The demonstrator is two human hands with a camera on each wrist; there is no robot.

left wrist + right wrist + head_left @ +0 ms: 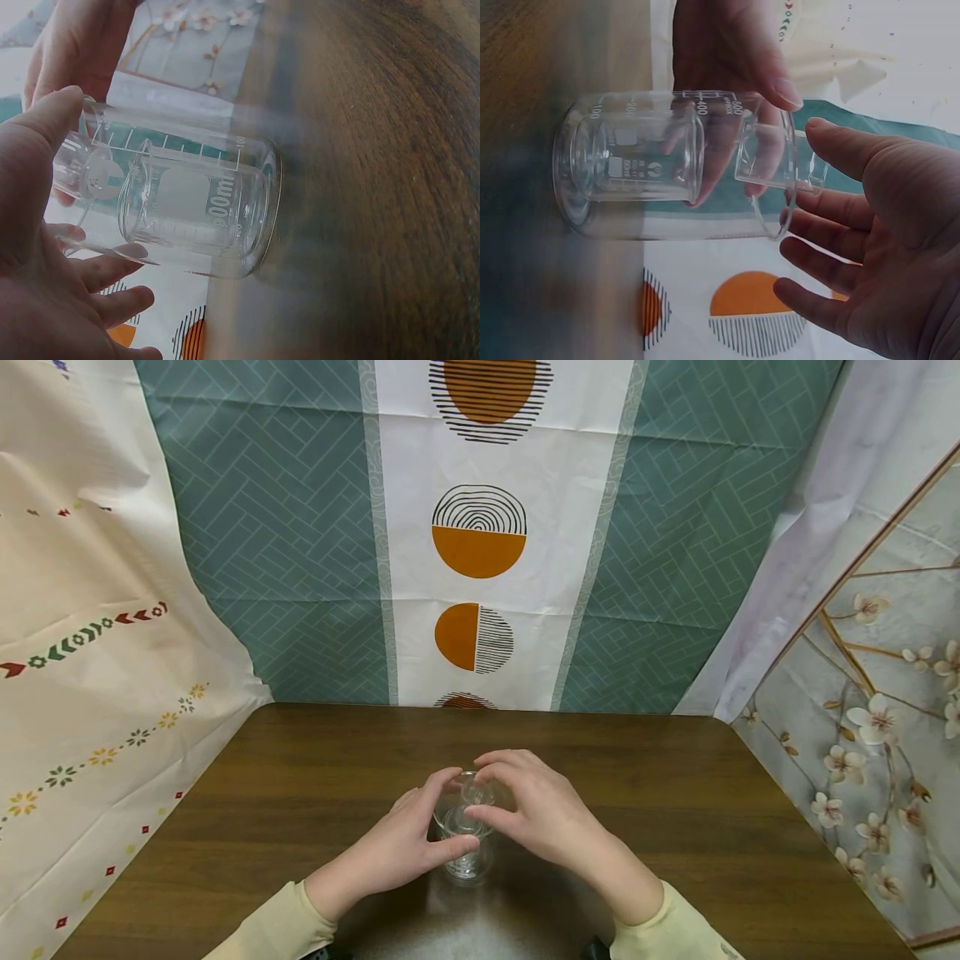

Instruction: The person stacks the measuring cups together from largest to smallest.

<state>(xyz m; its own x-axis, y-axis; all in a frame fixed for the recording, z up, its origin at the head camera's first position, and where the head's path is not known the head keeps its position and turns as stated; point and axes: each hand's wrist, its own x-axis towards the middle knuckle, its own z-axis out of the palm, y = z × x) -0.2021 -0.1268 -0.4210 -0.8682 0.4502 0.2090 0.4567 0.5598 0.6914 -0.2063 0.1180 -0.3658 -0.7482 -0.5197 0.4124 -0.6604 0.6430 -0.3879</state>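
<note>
A large clear glass beaker [622, 223] with white graduations stands upright on the table. Inside it, near the bottom, sits a smaller beaker [187, 199] with white print. My left hand [405, 843] holds the large beaker near its rim, thumb on the near side and fingers on the far side. At the beaker's mouth, my right hand [551, 814] pinches a tiny clear glass vessel [769, 157] between thumb and forefinger. That vessel is partly below the large rim, above the smaller beaker; the other right fingers [821, 266] reach past the rim.
The dark wooden table [337, 743] reaches back to a green and white patterned cloth [292, 527]. A cream cloth [97, 693] hangs at the left and a floral one [870, 760] at the right.
</note>
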